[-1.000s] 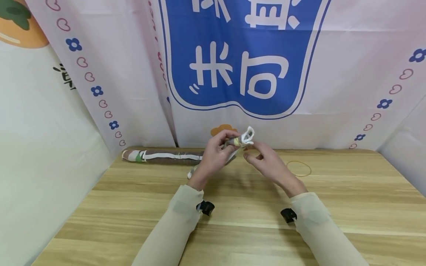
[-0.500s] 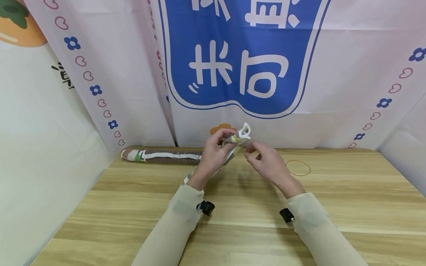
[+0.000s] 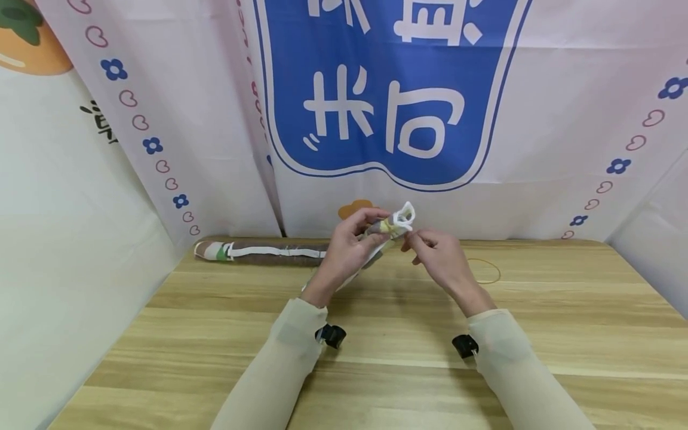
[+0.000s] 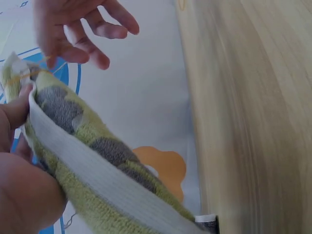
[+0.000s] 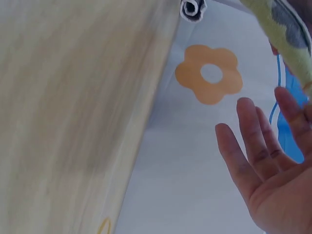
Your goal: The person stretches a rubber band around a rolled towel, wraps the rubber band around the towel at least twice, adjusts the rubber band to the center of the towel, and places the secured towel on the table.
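A rolled towel [image 4: 87, 146], yellow-green with grey patches and a white edge strip, slants above the back of the table. My left hand [image 3: 346, 254] grips it near its upper end, thumb and fingers around the roll. A yellow rubber band [image 4: 19, 78] goes around that end, below the flared white tip. My right hand [image 3: 442, 260] is at the same end, thumb and index finger pinching the band and drawing part of it off the roll; its other fingers [image 5: 234, 156] spread loosely in the right wrist view.
A second rolled towel [image 3: 279, 255], brown with a white strip and a green patch, lies along the table's back edge at left. A loose rubber band [image 3: 486, 272] lies right of my right hand on the wooden table [image 3: 387, 370]. A printed cloth [image 3: 564, 119] hangs behind.
My right hand drew slightly away from the towel's end, then came back close to it. The towel's tip tilted up and then swung a little right. My left hand keeps its grip.
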Available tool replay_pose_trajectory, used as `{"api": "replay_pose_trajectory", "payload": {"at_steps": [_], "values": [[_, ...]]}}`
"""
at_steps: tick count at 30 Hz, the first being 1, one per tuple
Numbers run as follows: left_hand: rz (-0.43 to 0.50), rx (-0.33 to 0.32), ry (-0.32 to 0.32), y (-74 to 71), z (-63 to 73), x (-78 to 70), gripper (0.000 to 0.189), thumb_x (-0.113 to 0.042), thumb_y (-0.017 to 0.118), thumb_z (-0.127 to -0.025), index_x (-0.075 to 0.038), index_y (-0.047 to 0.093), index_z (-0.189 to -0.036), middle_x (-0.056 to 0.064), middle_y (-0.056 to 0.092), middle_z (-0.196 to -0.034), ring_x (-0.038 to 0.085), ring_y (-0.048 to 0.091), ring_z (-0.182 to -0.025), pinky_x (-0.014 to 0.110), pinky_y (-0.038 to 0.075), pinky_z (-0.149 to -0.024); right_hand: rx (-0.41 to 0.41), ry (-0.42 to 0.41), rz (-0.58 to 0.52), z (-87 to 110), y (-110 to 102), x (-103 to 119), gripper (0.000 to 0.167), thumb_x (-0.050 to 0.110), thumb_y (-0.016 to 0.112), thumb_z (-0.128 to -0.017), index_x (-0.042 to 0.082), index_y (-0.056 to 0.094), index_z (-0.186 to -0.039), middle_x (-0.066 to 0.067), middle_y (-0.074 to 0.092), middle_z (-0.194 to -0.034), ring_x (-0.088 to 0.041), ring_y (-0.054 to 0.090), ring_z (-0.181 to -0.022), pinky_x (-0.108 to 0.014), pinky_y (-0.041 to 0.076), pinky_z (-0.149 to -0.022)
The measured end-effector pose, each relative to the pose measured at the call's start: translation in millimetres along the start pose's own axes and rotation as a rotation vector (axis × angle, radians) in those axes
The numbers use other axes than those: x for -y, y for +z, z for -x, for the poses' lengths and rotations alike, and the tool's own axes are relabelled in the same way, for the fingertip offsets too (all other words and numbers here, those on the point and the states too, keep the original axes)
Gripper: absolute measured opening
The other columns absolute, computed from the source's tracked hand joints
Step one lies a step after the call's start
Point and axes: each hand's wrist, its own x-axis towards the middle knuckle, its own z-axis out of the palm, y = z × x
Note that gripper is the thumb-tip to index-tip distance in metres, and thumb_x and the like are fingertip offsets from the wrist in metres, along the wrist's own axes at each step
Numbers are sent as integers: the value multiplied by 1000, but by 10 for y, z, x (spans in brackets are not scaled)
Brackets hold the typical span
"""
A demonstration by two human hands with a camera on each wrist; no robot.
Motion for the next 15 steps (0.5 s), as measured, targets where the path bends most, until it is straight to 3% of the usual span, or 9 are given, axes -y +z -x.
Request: {"api": "replay_pose_trajectory", "payload": {"at_steps": [4, 10, 13, 15], "values": [[28, 95, 3, -39, 14, -49, 30, -2, 70, -102, -11, 71, -131, 2, 68, -129, 22, 66, -115, 45, 54, -96, -3, 30, -1, -12, -56, 0, 35, 28, 60, -110, -1, 80, -114, -10, 76, -107, -29, 73, -86, -41, 60, -78], [67, 278, 7, -79, 13, -107, 36, 0, 71, -100, -11, 70, -135, 1, 70, -131, 22, 67, -113, 43, 55, -94, -52, 114, -42, -2, -101, -7, 26, 9, 59, -104, -7, 79, -109, -13, 77, -87, -21, 70, -72, -29, 51, -62], [79, 354, 45, -74, 5, -128, 38, 2, 71, -100, -7, 69, -137, 3, 70, -133, 22, 67, -113, 41, 56, -95, -10, 157, -116, 1, -111, -28, 24, 3, 60, -98, -13, 76, -105, -12, 75, -76, -17, 71, -66, -26, 55, -62], [81, 379, 72, -67, 4, -143, 38, 4, 70, -99, -5, 69, -137, 5, 69, -134, 22, 66, -113, 40, 56, -96, 68, 193, -192, 2, -124, -52, 25, 5, 61, -101, -14, 74, -108, -12, 74, -75, -18, 73, -66, -29, 61, -68]]}}
